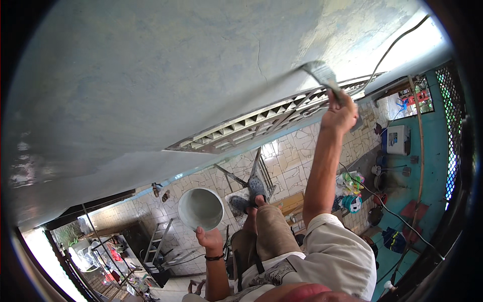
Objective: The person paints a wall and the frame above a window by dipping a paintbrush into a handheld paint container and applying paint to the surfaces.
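Grip of the right hand is closed on 1 brush at the wall, by the upper edge of the vent, the left hand holding 1 bucket below; brushing appears in hand, the next stroke calling for steady bristle contact.

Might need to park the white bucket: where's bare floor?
Bare tile: in view between slatted grille, stand underfoot and right forearm; also between sandals and ladder. Crowded: around the teal pail at right, and left of the ladder.
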`<state>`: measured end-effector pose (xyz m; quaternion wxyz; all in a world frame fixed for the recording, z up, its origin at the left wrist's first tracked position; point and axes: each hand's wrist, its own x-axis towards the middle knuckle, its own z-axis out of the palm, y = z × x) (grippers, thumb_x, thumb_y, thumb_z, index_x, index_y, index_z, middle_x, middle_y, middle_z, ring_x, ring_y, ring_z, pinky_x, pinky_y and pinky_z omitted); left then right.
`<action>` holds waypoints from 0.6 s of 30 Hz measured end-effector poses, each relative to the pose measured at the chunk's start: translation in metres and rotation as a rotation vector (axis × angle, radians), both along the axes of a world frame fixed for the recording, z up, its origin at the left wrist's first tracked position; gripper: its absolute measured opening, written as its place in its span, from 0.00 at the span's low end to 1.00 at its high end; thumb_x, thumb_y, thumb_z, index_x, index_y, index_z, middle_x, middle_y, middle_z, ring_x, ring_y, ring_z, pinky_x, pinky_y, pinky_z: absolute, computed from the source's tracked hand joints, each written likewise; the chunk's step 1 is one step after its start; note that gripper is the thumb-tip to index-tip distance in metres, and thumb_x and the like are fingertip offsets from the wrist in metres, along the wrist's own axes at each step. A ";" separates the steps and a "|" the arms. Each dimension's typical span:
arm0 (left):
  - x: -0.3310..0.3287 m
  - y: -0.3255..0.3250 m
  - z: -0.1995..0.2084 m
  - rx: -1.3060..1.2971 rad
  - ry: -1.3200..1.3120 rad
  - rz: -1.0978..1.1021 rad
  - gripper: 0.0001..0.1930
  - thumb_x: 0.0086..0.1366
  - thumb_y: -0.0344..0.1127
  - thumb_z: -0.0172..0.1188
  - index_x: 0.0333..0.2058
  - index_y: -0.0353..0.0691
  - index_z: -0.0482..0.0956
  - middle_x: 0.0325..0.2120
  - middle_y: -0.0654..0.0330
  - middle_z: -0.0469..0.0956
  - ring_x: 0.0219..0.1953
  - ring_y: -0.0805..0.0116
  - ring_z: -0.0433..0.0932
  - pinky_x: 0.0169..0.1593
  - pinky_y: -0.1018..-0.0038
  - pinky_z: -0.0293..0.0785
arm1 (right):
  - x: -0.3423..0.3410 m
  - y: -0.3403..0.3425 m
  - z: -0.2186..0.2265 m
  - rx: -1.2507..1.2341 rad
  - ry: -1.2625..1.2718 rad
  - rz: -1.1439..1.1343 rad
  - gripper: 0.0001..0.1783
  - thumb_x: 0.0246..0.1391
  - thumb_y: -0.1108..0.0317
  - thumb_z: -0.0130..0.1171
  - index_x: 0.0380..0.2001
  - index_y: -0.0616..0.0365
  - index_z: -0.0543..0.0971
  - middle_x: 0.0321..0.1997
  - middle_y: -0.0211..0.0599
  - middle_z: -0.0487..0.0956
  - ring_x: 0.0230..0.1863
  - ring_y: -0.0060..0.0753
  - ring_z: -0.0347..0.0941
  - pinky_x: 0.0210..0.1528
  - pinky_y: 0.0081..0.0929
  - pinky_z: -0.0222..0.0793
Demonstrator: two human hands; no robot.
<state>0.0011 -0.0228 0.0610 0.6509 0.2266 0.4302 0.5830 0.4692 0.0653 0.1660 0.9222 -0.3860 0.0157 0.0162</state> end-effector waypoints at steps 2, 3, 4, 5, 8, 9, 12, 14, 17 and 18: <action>0.003 0.001 0.001 0.007 -0.019 0.027 0.39 0.56 0.49 0.57 0.63 0.35 0.63 0.61 0.52 0.66 0.63 0.55 0.65 0.67 0.59 0.58 | 0.000 0.000 0.045 0.032 -0.090 -0.021 0.07 0.56 0.81 0.53 0.28 0.78 0.70 0.37 0.65 0.77 0.39 0.59 0.81 0.42 0.35 0.88; 0.004 0.001 0.002 -0.002 -0.027 0.023 0.38 0.56 0.49 0.57 0.63 0.35 0.63 0.61 0.52 0.66 0.63 0.55 0.65 0.67 0.59 0.58 | 0.000 -0.002 0.067 0.160 -0.157 0.056 0.09 0.57 0.79 0.53 0.30 0.80 0.71 0.38 0.65 0.77 0.42 0.57 0.81 0.46 0.34 0.87; 0.005 0.001 0.002 0.023 -0.052 0.005 0.38 0.57 0.49 0.57 0.63 0.35 0.63 0.61 0.52 0.67 0.63 0.55 0.66 0.67 0.59 0.58 | 0.002 -0.003 0.087 0.282 -0.209 0.123 0.12 0.59 0.76 0.52 0.33 0.81 0.72 0.38 0.65 0.78 0.44 0.56 0.81 0.49 0.33 0.86; 0.005 0.002 0.001 -0.006 -0.042 0.019 0.38 0.57 0.49 0.57 0.63 0.35 0.63 0.61 0.52 0.67 0.63 0.55 0.66 0.67 0.59 0.58 | 0.004 -0.003 0.105 0.380 -0.291 0.178 0.13 0.60 0.75 0.52 0.34 0.82 0.72 0.38 0.64 0.79 0.46 0.53 0.80 0.52 0.32 0.84; 0.006 0.003 -0.002 0.017 -0.028 -0.044 0.40 0.57 0.52 0.58 0.66 0.40 0.60 0.64 0.54 0.63 0.65 0.55 0.62 0.68 0.56 0.57 | 0.006 0.009 0.134 0.535 -0.373 0.244 0.14 0.61 0.74 0.52 0.34 0.83 0.74 0.38 0.62 0.80 0.46 0.47 0.81 0.55 0.31 0.82; 0.007 0.002 -0.003 0.009 -0.040 -0.039 0.40 0.57 0.52 0.58 0.66 0.39 0.59 0.64 0.54 0.63 0.65 0.55 0.62 0.68 0.56 0.57 | 0.008 0.020 0.134 0.473 -0.443 0.215 0.13 0.61 0.74 0.53 0.33 0.81 0.75 0.38 0.61 0.80 0.45 0.47 0.82 0.55 0.31 0.82; 0.010 0.001 -0.007 0.005 -0.067 -0.036 0.40 0.57 0.51 0.58 0.66 0.38 0.59 0.64 0.54 0.63 0.65 0.55 0.63 0.68 0.56 0.57 | 0.003 0.040 0.098 0.410 -0.430 0.120 0.09 0.56 0.79 0.59 0.27 0.69 0.68 0.33 0.51 0.78 0.38 0.48 0.82 0.47 0.35 0.87; 0.014 -0.001 -0.009 0.016 -0.079 -0.027 0.40 0.57 0.51 0.58 0.66 0.38 0.59 0.64 0.54 0.64 0.65 0.55 0.63 0.68 0.56 0.57 | -0.004 0.029 0.055 0.286 -0.380 0.015 0.14 0.54 0.80 0.62 0.26 0.63 0.65 0.30 0.46 0.75 0.34 0.45 0.82 0.42 0.36 0.89; 0.014 -0.001 -0.008 0.022 -0.063 0.035 0.38 0.57 0.49 0.57 0.63 0.35 0.63 0.61 0.52 0.67 0.63 0.54 0.65 0.66 0.58 0.59 | -0.025 0.018 -0.027 0.173 -0.296 0.019 0.10 0.53 0.80 0.62 0.25 0.64 0.70 0.34 0.51 0.77 0.35 0.49 0.82 0.41 0.35 0.89; 0.013 -0.001 -0.008 0.009 -0.054 0.033 0.38 0.57 0.49 0.58 0.63 0.36 0.63 0.61 0.52 0.67 0.63 0.54 0.65 0.66 0.58 0.59 | -0.032 0.012 -0.051 0.084 -0.248 0.009 0.11 0.52 0.80 0.63 0.26 0.63 0.69 0.34 0.51 0.77 0.35 0.48 0.82 0.41 0.36 0.89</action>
